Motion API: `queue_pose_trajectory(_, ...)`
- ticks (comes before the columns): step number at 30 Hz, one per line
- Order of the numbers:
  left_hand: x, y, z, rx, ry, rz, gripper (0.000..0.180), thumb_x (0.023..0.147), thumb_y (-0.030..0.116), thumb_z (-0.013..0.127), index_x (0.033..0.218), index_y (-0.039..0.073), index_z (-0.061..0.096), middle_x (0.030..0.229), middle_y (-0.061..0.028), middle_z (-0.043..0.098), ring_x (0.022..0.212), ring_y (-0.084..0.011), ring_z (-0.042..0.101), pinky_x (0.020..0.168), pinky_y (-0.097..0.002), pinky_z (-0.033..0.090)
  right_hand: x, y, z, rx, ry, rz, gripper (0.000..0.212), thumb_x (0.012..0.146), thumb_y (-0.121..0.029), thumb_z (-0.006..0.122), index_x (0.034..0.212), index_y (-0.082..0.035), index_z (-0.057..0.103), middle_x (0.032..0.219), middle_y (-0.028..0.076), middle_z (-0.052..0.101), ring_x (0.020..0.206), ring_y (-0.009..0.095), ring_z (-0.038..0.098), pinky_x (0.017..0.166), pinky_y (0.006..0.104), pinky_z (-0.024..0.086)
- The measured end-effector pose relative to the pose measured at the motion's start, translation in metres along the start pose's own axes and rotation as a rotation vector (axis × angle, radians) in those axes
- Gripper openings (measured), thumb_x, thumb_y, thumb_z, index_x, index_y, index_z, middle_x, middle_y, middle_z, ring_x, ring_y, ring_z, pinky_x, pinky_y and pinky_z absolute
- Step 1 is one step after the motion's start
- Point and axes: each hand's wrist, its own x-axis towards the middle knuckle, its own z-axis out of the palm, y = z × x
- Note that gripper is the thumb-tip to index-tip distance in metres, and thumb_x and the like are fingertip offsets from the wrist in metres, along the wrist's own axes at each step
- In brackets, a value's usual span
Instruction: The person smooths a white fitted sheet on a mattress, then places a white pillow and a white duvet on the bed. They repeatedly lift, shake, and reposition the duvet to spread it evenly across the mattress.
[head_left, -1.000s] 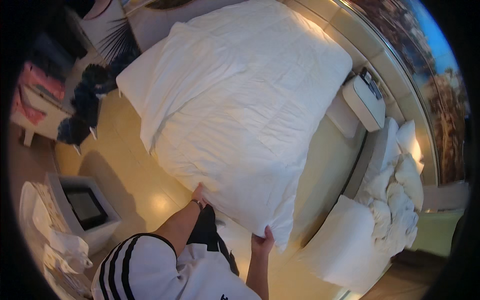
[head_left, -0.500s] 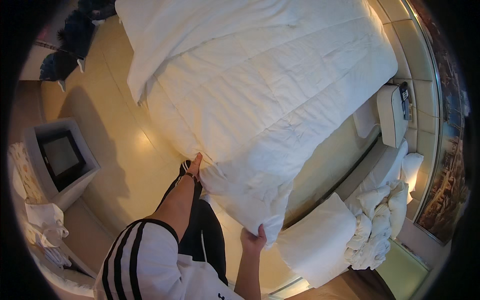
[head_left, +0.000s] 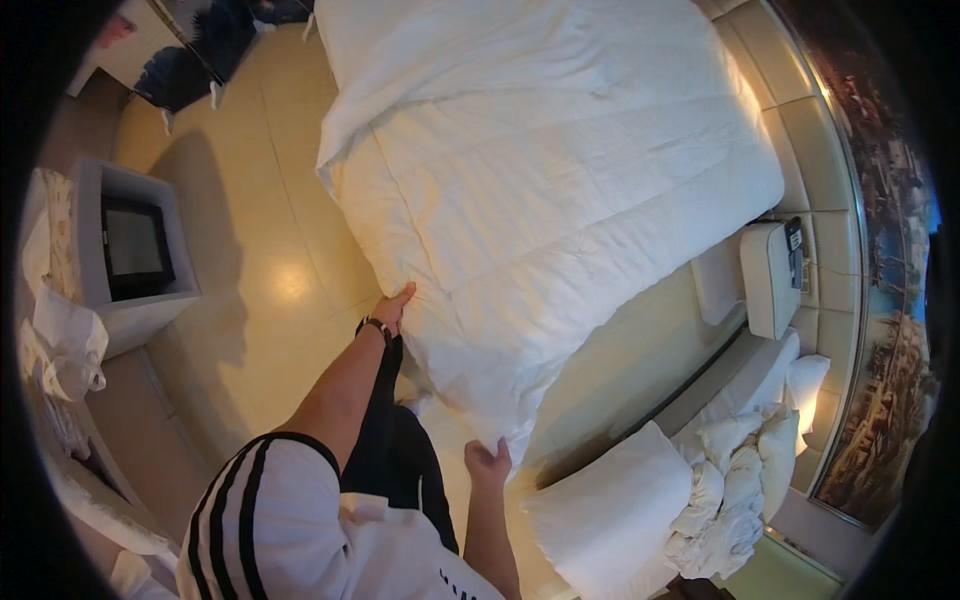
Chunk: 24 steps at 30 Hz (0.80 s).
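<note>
A large white quilted duvet [head_left: 560,220] covers the bed and hangs over the edge nearest me. Its side edge is in my left hand [head_left: 397,308], whose fingers are closed on the fabric; a dark band circles that wrist. Lower down, my right hand [head_left: 487,463] is closed at the hanging near corner of the duvet. Its thumb points up, and some of its fingers are hidden. Between the two hands the cloth drops in loose folds.
To the right, a second bed holds a white pillow [head_left: 620,500] and a heap of crumpled white bedding [head_left: 730,490]. A white nightstand [head_left: 770,280] stands between the beds by the padded wall. At left is a pale cabinet [head_left: 150,310] with a dark-framed screen [head_left: 137,247].
The duvet's near corner has moved left with my right hand, which now sits slightly higher in view. My left hand keeps its hold. The whole view has shifted a little.
</note>
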Motion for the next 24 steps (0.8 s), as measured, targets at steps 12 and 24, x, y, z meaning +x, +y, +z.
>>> queue_pose_trajectory(12,-0.075,0.052,0.093,0.083,-0.030,0.168,0.034,0.075,0.022,0.071,0.094,-0.003,0.057,0.084,-0.0098,0.060,0.081,-0.0201,0.057,0.073,-0.0330,0.046,-0.036,-0.045,0.014,0.035,-0.198,0.085,0.025,0.084,-0.027,0.053,0.095,-0.004,0.054,0.083,0.009,0.060,0.072,0.021,0.053,0.064,0.0337,0.043)
queue_pose_trajectory(24,-0.060,0.025,0.018,0.129,0.019,-0.257,0.019,0.080,0.019,0.064,0.091,0.005,0.058,0.080,-0.0078,0.061,0.075,-0.0222,0.059,0.071,-0.0373,0.050,-0.028,-0.027,0.042,-0.037,-0.089,0.069,0.026,0.082,-0.022,0.052,0.099,-0.003,0.054,0.089,0.010,0.060,0.080,0.024,0.055,0.070,0.0373,0.044)
